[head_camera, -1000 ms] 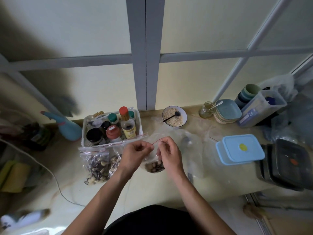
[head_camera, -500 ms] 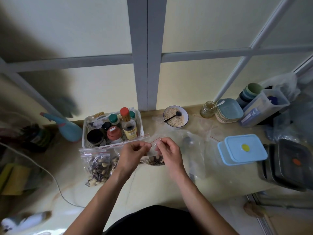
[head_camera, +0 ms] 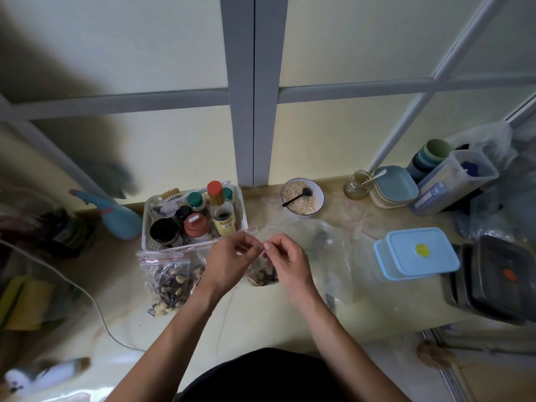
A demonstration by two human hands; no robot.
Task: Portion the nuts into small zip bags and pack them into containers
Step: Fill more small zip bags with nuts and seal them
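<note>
At the counter's middle, my left hand (head_camera: pixel 232 261) and my right hand (head_camera: pixel 285 259) both pinch the red zip strip of a small clear zip bag (head_camera: pixel 262 275) that hangs between them with mixed nuts and seeds in its bottom. Their fingertips almost meet at the strip. To the left lies a filled, sealed zip bag (head_camera: pixel 168 278) of nuts and seeds on the counter. A light blue lidded container (head_camera: pixel 417 252) stands to the right, with dark lidded containers (head_camera: pixel 499 274) beyond it.
A white basket (head_camera: pixel 242 204) of jars and bottles stands just behind my hands. A bowl of crumbs with a black spoon (head_camera: pixel 301 195), a glass jar (head_camera: pixel 356 184), stacked plates (head_camera: pixel 394 187), cups and a clear tub (head_camera: pixel 452 181) line the back right. Empty clear bags (head_camera: pixel 327 239) lie behind my right hand.
My two hands have drawn closer together along the bag's zip strip, and the bag has shifted slightly.
</note>
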